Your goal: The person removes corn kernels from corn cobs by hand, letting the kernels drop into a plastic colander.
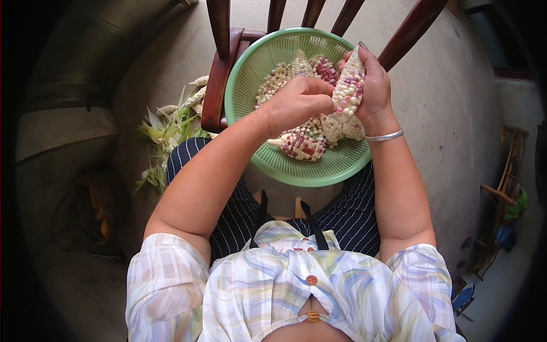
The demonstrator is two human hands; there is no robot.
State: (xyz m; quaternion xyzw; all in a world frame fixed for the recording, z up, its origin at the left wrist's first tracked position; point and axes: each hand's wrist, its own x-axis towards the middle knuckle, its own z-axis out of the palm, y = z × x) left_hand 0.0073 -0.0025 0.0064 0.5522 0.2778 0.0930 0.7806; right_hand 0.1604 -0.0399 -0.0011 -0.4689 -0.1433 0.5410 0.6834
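My right hand (378, 92) holds a corn cob (349, 92) upright over a green plastic colander (295, 179). The cob has white, pink and purple kernels, with bare-looking rows towards its upper end. My left hand (295, 100) is at the cob's left side, thumb and bent fingers against the kernels; its fingertips are partly hidden. Loose kernels (275, 83) lie in the colander. Among them are a red-and-white cob (301, 147) below my left hand, a dark red cob (325, 70) and a pale cob (302, 66) towards the far side.
The colander rests on a dark red wooden chair (213, 94) whose back slats (314, 13) rise beyond it. Green husks (160, 132) and stripped cobs (196, 96) lie on the concrete floor (444, 107) at left. A wooden rack-like piece (506, 184) stands far right.
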